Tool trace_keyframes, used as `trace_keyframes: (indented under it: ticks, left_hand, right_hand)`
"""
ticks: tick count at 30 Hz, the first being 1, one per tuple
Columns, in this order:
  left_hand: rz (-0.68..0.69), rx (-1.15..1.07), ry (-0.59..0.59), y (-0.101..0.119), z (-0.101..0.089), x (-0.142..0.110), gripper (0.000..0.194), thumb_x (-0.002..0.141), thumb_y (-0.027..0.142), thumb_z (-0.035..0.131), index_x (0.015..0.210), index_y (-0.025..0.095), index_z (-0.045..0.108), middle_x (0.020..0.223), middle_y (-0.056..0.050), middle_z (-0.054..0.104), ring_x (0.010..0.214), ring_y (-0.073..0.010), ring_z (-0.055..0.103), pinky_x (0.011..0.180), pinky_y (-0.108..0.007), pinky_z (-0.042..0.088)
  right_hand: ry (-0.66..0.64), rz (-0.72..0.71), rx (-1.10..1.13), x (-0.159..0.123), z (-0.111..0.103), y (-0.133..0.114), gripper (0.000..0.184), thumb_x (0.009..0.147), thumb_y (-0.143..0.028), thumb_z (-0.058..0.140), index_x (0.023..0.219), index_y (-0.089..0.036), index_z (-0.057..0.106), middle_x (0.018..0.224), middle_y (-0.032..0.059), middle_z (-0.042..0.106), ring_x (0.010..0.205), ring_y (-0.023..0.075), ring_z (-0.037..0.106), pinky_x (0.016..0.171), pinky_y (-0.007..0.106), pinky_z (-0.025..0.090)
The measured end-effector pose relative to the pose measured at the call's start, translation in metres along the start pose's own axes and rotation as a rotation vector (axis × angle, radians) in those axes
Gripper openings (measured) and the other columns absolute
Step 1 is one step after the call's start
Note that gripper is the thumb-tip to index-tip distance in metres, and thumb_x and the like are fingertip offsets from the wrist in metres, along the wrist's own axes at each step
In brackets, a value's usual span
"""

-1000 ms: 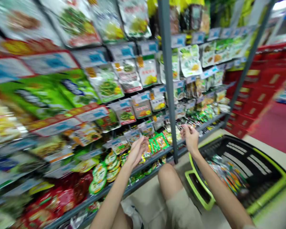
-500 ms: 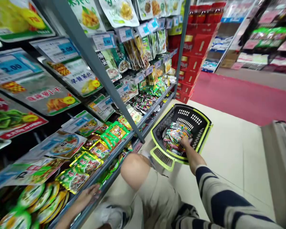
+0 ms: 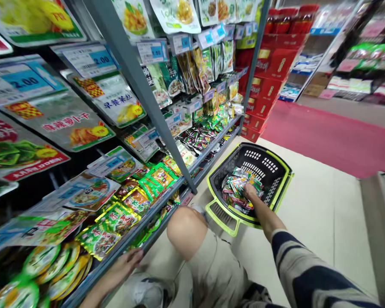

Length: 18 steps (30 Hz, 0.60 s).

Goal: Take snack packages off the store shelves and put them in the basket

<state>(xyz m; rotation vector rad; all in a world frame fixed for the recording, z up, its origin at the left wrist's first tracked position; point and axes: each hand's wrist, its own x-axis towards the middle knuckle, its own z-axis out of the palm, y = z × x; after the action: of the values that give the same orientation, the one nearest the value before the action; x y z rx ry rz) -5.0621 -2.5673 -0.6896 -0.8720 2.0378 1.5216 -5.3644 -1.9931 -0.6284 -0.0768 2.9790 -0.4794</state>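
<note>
Our right hand (image 3: 250, 191) rests on the foil packets (image 3: 240, 188), too many to count; whether it grips, we cannot tell. They lie in one black-and-lime basket (image 3: 284, 171) on the floor, right of our knee (image 3: 186, 226). Our open left hand (image 3: 126, 265) touches the shelf edge (image 3: 157, 229); a bump could spill packets.

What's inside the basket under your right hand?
The black basket with a lime-green rim holds a heap of small printed sachets, your right hand resting on top. Whatever lies beneath the heap cannot be seen.
</note>
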Motion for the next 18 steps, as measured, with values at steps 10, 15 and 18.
trace_keyframes:
  ticks: [10,15,18]
  left_hand:
    - [0.563,-0.515,0.095,0.136,0.048,-0.12,0.073,0.086,0.072,0.078,0.127,0.011,0.074,0.136,-0.023,0.074,0.119,-0.0366,0.076,0.108,-0.049,0.06]
    - [0.918,-0.912,-0.043,0.226,0.087,-0.178,0.069,0.096,0.069,0.069,0.144,0.019,0.068,0.152,-0.019,0.066,0.137,-0.0359,0.067,0.113,-0.05,0.057]
    - [0.991,-1.068,0.191,0.226,0.076,-0.195,0.074,0.079,0.063,0.088,0.138,0.022,0.072,0.143,-0.013,0.073,0.136,-0.0348,0.067,0.116,-0.046,0.055]
  right_hand:
    - [0.746,-0.4,0.33,-0.035,-0.082,-0.087,0.047,0.103,-0.036,0.056,0.138,-0.009,0.072,0.12,0.016,0.08,0.103,0.0294,0.079,0.097,0.041,0.061]
    - [0.728,-1.338,0.389,-0.152,-0.114,-0.242,0.074,0.097,-0.011,0.066,0.166,-0.033,0.048,0.155,0.0076,0.063,0.138,0.0284,0.066,0.114,0.046,0.057]
    - [0.438,-1.567,0.457,-0.205,-0.119,-0.312,0.077,0.099,-0.013,0.06,0.171,-0.03,0.038,0.165,0.0091,0.052,0.151,0.0301,0.053,0.124,0.055,0.049]
